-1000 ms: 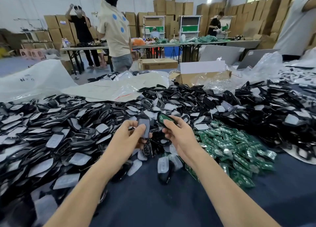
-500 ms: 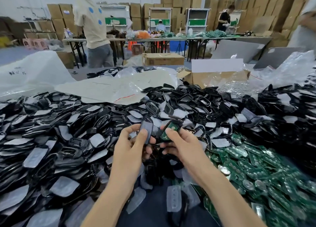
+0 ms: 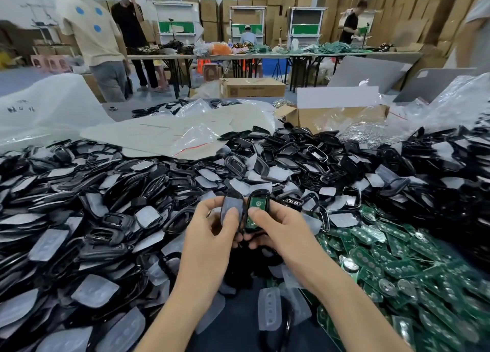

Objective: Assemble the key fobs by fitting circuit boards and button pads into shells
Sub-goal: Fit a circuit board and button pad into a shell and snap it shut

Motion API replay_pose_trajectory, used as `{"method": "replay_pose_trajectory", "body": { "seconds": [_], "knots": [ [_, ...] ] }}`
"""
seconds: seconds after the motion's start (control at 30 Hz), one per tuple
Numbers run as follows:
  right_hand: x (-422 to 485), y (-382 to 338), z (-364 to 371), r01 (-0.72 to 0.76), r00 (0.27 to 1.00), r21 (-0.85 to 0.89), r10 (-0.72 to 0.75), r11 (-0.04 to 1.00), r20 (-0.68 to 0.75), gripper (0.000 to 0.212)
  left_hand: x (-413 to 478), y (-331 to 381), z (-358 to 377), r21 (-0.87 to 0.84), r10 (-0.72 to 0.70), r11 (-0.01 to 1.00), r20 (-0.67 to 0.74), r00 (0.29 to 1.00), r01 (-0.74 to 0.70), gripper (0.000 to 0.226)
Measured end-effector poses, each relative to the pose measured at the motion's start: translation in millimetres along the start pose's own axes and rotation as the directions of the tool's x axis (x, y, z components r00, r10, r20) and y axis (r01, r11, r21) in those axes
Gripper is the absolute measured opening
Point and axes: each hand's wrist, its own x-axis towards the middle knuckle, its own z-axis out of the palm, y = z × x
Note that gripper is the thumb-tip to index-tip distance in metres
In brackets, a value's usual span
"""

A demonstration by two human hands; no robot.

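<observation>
Left hand [image 3: 209, 232]: fingers [image 3: 228, 219] pinch button pad [image 3: 231, 205], held just beside shell [image 3: 261, 191] for fitting. Right hand [image 3: 281, 227]: fingers [image 3: 261, 215] clamp shell, circuit board [image 3: 255, 205] seated.

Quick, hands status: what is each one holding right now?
Left hand: closed, pinching a translucent button pad.
Right hand: closed, holding a black shell with a green circuit board inside.

Shells [image 3: 106, 192] left, behind; circuit boards [image 3: 397, 261] right; carton [image 3: 331, 117] seemingly behind shells.
</observation>
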Motion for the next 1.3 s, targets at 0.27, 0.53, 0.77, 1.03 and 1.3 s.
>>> {"method": "replay_pose_trajectory", "body": {
  "seconds": [0.27, 0.53, 0.77, 1.03, 1.3],
  "knots": [
    [1.2, 2.2, 0.1, -0.023, 1.0, -0.046, 0.022, 0.999, -0.017, 0.039, -2.8, 0.2, -0.9, 0.107, 0.07, 0.992, -0.011, 0.997, -0.069, 0.015],
    [-1.0, -1.5, 2.4, -0.032, 0.999, 0.035, 0.033, 0.999, -0.022, 0.013, -3.9, -0.7, -2.1, 0.085, 0.096, 0.992, -0.052, 0.994, -0.092, 0.013],
    [-4.8, -5.9, 6.0, -0.048, 0.999, 0.033, 0.049, 0.998, -0.016, 0.013, -4.7, -2.2, -1.9, 0.139, 0.109, 0.985, -0.074, 0.991, -0.098, 0.011],
    [-5.5, -5.1, 8.2, -0.04, 0.999, -0.012, 0.04, 0.999, -0.012, 0.01, -5.1, -5.7, -0.8, 0.245, 0.18, 0.958, -0.114, 0.977, -0.148, 0.013],
    [-5.0, -0.8, 3.6, -0.061, 0.997, -0.047, 0.064, 0.997, 0.049, 0.03, -5.5, -9.2, -4.9, 0.387, 0.246, 0.902, -0.1, 0.964, -0.19, 0.013]
  ]
}}
